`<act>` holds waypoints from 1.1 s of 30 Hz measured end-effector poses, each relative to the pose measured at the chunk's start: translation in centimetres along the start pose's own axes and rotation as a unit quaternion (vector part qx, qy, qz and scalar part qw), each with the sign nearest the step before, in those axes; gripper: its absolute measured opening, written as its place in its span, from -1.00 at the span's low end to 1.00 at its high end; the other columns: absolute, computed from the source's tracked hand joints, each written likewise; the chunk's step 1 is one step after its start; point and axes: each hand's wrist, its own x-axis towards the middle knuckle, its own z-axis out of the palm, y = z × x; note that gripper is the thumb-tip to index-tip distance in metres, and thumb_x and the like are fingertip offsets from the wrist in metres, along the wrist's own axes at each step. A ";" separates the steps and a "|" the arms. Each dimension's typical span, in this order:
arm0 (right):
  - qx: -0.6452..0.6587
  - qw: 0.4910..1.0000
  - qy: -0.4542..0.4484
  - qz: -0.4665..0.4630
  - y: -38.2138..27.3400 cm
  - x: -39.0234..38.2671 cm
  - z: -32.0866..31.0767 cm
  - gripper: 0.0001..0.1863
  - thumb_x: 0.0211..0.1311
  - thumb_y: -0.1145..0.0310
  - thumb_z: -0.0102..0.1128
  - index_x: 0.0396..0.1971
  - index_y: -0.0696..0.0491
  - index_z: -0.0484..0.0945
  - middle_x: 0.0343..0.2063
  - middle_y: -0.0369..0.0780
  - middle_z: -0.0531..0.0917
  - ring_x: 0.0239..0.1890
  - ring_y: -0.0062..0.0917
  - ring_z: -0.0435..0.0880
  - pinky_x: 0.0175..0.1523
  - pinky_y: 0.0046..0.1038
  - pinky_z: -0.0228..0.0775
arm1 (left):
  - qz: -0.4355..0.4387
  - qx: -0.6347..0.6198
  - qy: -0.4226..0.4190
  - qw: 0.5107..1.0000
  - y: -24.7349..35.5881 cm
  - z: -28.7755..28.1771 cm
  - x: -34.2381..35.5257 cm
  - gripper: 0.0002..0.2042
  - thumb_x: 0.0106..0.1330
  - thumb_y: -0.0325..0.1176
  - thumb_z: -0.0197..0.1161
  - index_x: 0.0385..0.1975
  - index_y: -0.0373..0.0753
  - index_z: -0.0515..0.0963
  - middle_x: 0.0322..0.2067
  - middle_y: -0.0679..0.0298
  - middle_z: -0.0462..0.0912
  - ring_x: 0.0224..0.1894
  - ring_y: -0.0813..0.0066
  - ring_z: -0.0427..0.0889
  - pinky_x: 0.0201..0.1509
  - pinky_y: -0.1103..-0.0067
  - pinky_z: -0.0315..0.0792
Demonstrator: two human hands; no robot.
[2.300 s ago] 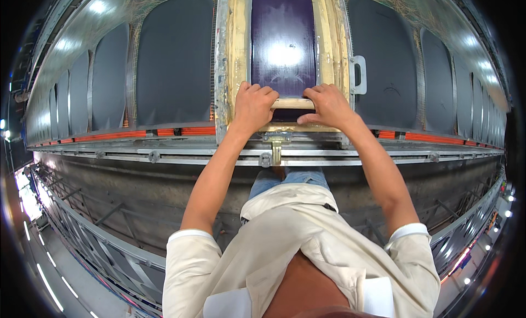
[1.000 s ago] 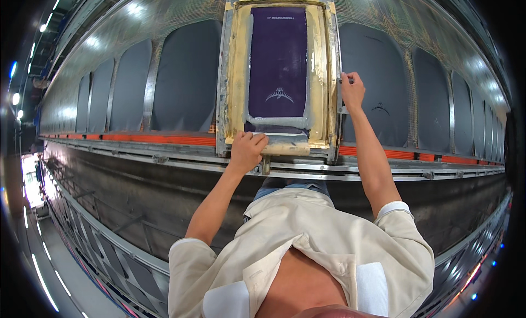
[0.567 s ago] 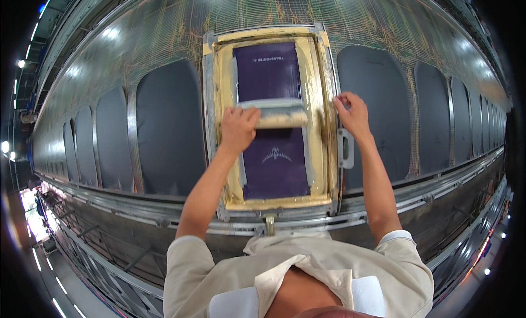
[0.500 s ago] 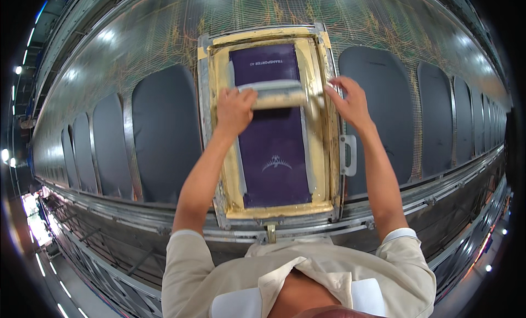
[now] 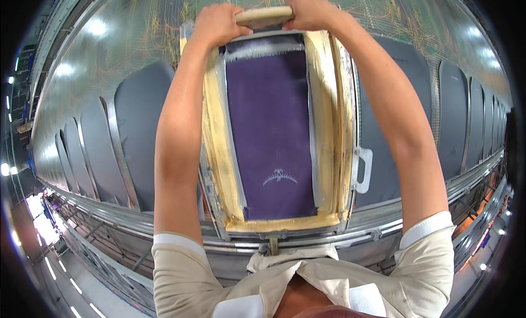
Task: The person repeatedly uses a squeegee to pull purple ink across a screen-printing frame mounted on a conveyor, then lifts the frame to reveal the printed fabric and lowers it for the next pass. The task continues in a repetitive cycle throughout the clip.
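Note:
Both my hands grip a squeegee (image 5: pixel 265 14) by its pale handle at the far end of a screen-printing frame (image 5: pixel 285 225). My left hand (image 5: pixel 217 24) is wrapped round its left end, with the thumb on the near side. At the other end, my right hand (image 5: pixel 311 12) is closed in the same way. The squeegee lies crosswise over the dark far edge of the purple mesh (image 5: pixel 268 120). Yellowish tape lines the frame's inner sides, and a small pale crest design shows at the mesh's near end. My arms reach forward along both sides.
Dark grey rounded panels (image 5: pixel 145 131) lie in a row on the long table to the left, with more panels (image 5: pixel 397 115) to the right. A light handle (image 5: pixel 362 170) sticks out from the frame's right side. A metal rail (image 5: pixel 378 225) runs along the near edge.
The squeegee has gone from mid-screen to the far end. My right hand, earlier off it by the frame's right side, now grips it alongside my left. The far lettering is covered.

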 end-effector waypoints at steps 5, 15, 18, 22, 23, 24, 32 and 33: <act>-0.029 0.999 0.026 -0.012 -1.4 -3.1 1.5 -0.67 -0.14 0.14 0.47 -0.38 0.04 0.78 -0.42 0.04 0.75 -0.27 -0.04 0.76 -0.12 -0.10 0.61 | 0.013 0.007 0.007 1.000 1.1 1.4 -3.1 -0.61 0.04 0.01 0.52 -0.15 0.00 0.76 -0.37 0.15 0.76 -0.21 0.06 0.73 -0.07 0.24 0.58; 0.011 1.000 0.005 -0.017 -13.4 -25.4 7.8 -0.73 -0.02 0.11 0.52 -0.43 -0.03 0.71 -0.55 -0.15 0.71 -0.39 -0.18 0.74 -0.16 -0.18 0.57 | 0.054 -0.051 0.028 0.997 9.7 6.4 -26.7 -0.78 0.02 -0.26 0.52 -0.29 -0.01 0.76 -0.39 0.28 0.75 -0.29 0.16 0.71 -0.08 0.31 0.50; 0.017 1.000 0.002 -0.013 -18.0 -33.2 9.5 -0.71 -0.08 0.23 0.60 -0.33 -0.02 0.76 -0.51 -0.18 0.71 -0.33 -0.27 0.71 0.02 -0.25 0.43 | 0.054 -0.053 0.010 0.997 12.9 8.0 -35.0 -0.83 0.02 -0.29 0.51 -0.36 0.00 0.75 -0.39 0.36 0.75 -0.30 0.27 0.68 -0.06 0.34 0.38; 0.044 0.998 0.020 -0.034 -20.6 -38.2 10.5 -0.74 -0.05 0.24 0.57 -0.35 -0.02 0.74 -0.48 -0.18 0.71 -0.27 -0.28 0.70 0.04 -0.26 0.38 | 0.057 -0.063 0.008 0.996 15.0 8.6 -40.4 -0.85 0.05 -0.29 0.49 -0.36 -0.04 0.75 -0.38 0.38 0.75 -0.28 0.32 0.68 -0.04 0.36 0.34; 0.040 0.998 0.016 -0.039 -20.5 -38.1 10.4 -0.76 -0.04 0.22 0.55 -0.38 -0.02 0.74 -0.50 -0.19 0.71 -0.30 -0.28 0.70 0.03 -0.27 0.39 | 0.059 -0.064 0.005 0.996 15.0 8.4 -40.6 -0.85 0.06 -0.29 0.49 -0.35 -0.04 0.75 -0.38 0.38 0.74 -0.28 0.34 0.68 -0.03 0.37 0.33; 0.037 0.998 0.013 -0.045 -20.4 -37.9 10.2 -0.77 -0.02 0.20 0.53 -0.40 -0.02 0.73 -0.53 -0.20 0.71 -0.33 -0.29 0.70 0.01 -0.27 0.39 | 0.062 -0.065 0.001 0.996 14.9 8.3 -40.3 -0.85 0.07 -0.28 0.49 -0.35 -0.05 0.74 -0.38 0.39 0.74 -0.28 0.35 0.68 -0.03 0.37 0.33; -0.025 0.999 -0.026 -0.009 -11.3 -21.3 4.3 -0.69 0.01 0.02 0.51 -0.43 -0.06 0.72 -0.53 -0.18 0.73 -0.35 -0.21 0.77 -0.22 -0.18 0.60 | 0.079 -0.022 0.031 0.996 8.3 3.6 -21.9 -0.79 0.09 -0.21 0.49 -0.28 -0.05 0.74 -0.36 0.29 0.74 -0.26 0.25 0.71 -0.02 0.29 0.44; -0.036 0.999 -0.020 -0.001 -9.9 -18.2 3.1 -0.68 0.01 0.01 0.51 -0.41 -0.05 0.73 -0.49 -0.17 0.74 -0.32 -0.20 0.78 -0.19 -0.18 0.61 | 0.080 -0.014 0.045 0.996 6.9 3.1 -18.7 -0.77 0.08 -0.20 0.49 -0.27 -0.05 0.74 -0.34 0.27 0.75 -0.26 0.21 0.72 -0.03 0.27 0.47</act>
